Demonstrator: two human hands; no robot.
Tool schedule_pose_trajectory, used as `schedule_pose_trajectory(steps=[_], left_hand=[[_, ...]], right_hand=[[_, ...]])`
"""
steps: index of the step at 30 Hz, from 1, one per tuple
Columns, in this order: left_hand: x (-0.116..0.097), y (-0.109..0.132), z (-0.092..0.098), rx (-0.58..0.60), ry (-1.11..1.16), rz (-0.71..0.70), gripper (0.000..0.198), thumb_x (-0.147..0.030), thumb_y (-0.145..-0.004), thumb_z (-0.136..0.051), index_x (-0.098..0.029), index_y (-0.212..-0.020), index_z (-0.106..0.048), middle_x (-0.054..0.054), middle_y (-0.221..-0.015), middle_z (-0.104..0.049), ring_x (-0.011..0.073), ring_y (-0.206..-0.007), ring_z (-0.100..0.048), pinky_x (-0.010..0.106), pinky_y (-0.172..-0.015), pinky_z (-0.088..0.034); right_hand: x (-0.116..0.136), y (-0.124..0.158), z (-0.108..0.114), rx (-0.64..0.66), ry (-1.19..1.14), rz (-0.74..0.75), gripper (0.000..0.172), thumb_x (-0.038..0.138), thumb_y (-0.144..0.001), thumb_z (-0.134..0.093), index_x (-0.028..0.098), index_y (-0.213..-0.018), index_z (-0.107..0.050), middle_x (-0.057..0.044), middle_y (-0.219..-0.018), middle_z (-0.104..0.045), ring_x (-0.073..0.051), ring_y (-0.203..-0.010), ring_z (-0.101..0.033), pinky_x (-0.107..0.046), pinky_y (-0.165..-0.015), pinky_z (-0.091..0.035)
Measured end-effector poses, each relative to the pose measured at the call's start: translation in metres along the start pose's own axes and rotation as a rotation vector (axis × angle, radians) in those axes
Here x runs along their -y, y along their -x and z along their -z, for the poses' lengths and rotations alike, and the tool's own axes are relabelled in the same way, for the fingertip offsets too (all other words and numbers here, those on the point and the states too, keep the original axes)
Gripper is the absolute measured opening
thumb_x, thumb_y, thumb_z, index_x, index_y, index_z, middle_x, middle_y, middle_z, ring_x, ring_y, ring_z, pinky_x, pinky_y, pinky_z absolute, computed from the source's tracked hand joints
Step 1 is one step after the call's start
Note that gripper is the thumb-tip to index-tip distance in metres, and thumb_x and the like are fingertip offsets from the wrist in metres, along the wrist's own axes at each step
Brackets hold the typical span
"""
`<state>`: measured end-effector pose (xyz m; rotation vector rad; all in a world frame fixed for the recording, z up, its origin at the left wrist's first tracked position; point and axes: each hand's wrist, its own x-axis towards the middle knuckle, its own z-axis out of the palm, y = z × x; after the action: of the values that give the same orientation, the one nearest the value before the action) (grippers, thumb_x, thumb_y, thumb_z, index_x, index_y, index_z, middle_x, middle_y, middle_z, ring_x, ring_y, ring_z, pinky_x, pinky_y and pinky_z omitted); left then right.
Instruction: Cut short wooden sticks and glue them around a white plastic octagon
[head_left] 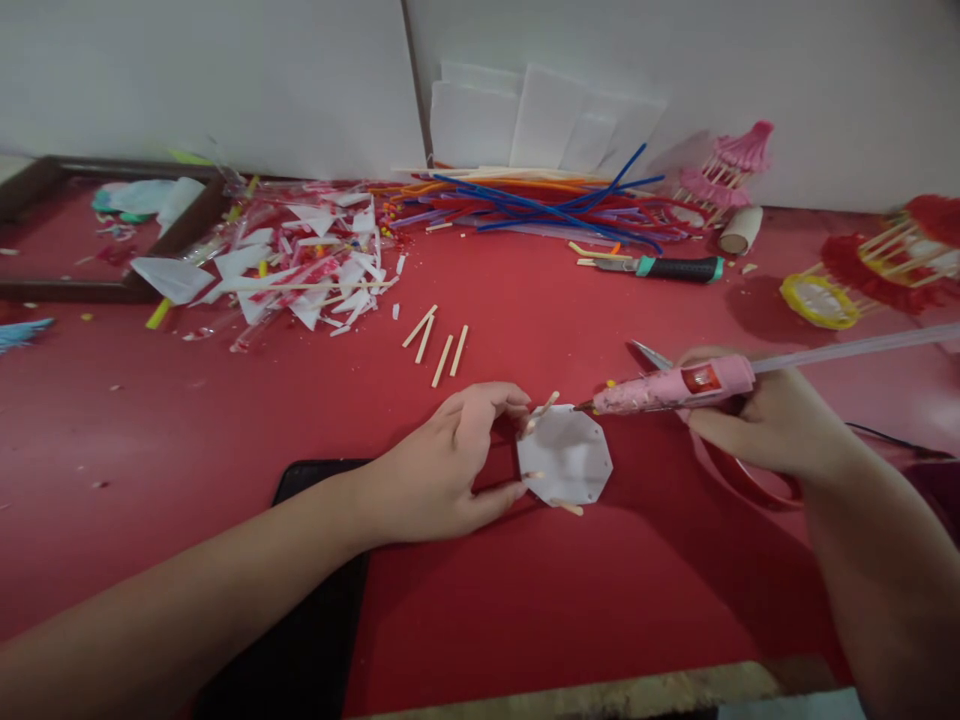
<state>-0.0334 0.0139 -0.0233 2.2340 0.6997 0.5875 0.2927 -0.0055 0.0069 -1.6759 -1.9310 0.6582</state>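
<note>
A white octagonal piece of card lies on the red table, with several short wooden sticks standing or leaning along its left and lower edges. My left hand steadies the card from the left, thumb and fingers curved around its edge. In my right hand is a pink hot glue gun, a long clear glue stick trailing from its back. Its nozzle points left, at the card's upper edge. Several loose short sticks lie beyond my left hand. Scissors rest partly hidden under my right hand.
A pile of paper scraps covers the back left beside a brown frame. Pipe cleaners lie along the wall. A utility knife and tiered pink and red stick models stand or lie at right. A black flat object lies under my left forearm.
</note>
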Motion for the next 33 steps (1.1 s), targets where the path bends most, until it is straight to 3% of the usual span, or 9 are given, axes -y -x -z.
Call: schedule_pose_trajectory(steps=[33], left_hand=[[-0.0007, -0.0006, 0.0008, 0.0, 0.022, 0.007, 0.055, -0.034, -0.088, -0.068, -0.022, -0.13, -0.035, 0.015, -0.123, -0.059, 0.0277, -0.116, -0.064, 0.05, -0.103, -0.054]], right_hand=[[0.0091, -0.002, -0.0016, 0.004, 0.128, 0.039, 0.006, 0.027, -0.064, -0.049, 0.024, -0.065, -0.044, 0.005, -0.058, -0.043, -0.013, -0.052, -0.042, -0.028, -0.05, -0.033]])
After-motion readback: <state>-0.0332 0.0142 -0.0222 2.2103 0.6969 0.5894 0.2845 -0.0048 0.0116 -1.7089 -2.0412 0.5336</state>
